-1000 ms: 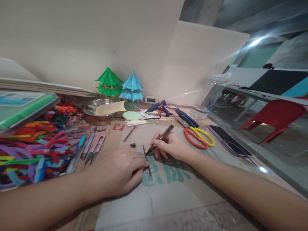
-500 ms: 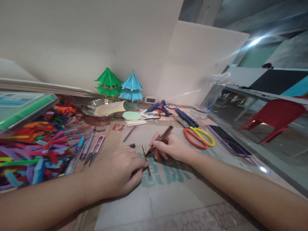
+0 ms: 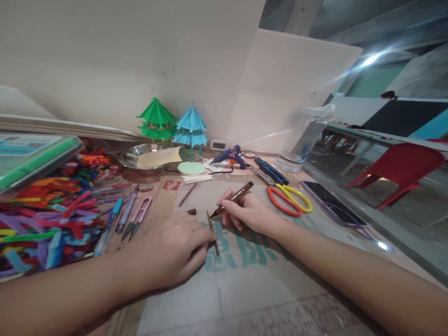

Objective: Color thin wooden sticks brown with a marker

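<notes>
A thin brown stick [image 3: 212, 228] lies on the sheet of white printed plastic [image 3: 182, 298]. My left hand [image 3: 178, 247] is closed, with its fingertips pinning the stick near the middle. In my right hand [image 3: 241, 208] is a brown marker [image 3: 236, 196], held like a pen, its tip touching the stick close to the far end. The stick's upper part looks paler than its lower part. A dark marker cap [image 3: 191, 211] pokes out beyond my left knuckles, partly hidden. Farther off lies another brown stick [image 3: 188, 194].
Colourful pipe cleaners [image 3: 63, 224] pile up at left, beside pens and pink thread snips [image 3: 140, 215]. At the back are green [image 3: 156, 116] and blue [image 3: 191, 123] pleated models, a metal bowl [image 3: 128, 163] and a glue gun [image 3: 229, 155]. Scissors [image 3: 285, 207] and a phone [image 3: 329, 200] lie right.
The marker tip has shifted up along the stick towards its far end, and the marker leans lower. My left hand and the stick stay in place.
</notes>
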Available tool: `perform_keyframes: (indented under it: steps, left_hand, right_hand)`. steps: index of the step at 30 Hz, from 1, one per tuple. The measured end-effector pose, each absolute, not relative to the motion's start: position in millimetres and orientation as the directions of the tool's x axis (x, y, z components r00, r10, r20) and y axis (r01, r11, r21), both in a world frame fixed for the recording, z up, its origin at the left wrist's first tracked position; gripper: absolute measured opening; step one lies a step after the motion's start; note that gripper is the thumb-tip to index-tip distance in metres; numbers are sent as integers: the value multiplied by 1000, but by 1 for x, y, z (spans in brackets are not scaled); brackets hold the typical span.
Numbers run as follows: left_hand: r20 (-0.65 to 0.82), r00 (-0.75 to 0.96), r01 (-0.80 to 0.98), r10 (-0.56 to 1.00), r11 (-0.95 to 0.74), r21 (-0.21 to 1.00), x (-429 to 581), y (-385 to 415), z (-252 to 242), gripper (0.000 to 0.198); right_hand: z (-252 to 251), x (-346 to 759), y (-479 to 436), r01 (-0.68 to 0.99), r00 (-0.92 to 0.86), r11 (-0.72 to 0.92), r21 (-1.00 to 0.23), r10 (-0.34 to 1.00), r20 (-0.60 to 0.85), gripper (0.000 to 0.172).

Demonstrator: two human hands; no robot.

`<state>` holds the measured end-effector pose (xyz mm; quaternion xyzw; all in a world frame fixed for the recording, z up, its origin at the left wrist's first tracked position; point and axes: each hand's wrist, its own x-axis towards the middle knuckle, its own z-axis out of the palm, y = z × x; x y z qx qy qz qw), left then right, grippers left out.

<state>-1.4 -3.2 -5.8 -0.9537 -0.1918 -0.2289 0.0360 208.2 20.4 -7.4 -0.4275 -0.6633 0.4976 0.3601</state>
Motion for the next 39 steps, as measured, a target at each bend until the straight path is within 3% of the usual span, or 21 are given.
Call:
perform_keyframes:
  steps: [5,12,30,39]
  left_hand:
    - [441,847,351,295,-935,-48,-2,-4,-6,28]
    - [472,832,338,292,-941,-14,-2,-3,-6,29]
    - [456,833,355,313,-935,-6,-1,-4,-5,29]
    - [463,831,353,307,-936,-13,-1,-5,-4,28]
  right_hand:
    - [-7,208,20,214,-378,144,-966,924,54,20]
    - [-6,209,20,156,-343,189,-970,931,126,20]
    - [-6,210,21,230,-400,156,-961,915,52,17]
    - [-4,208,20,213,-335,154,-965,939,76,18]
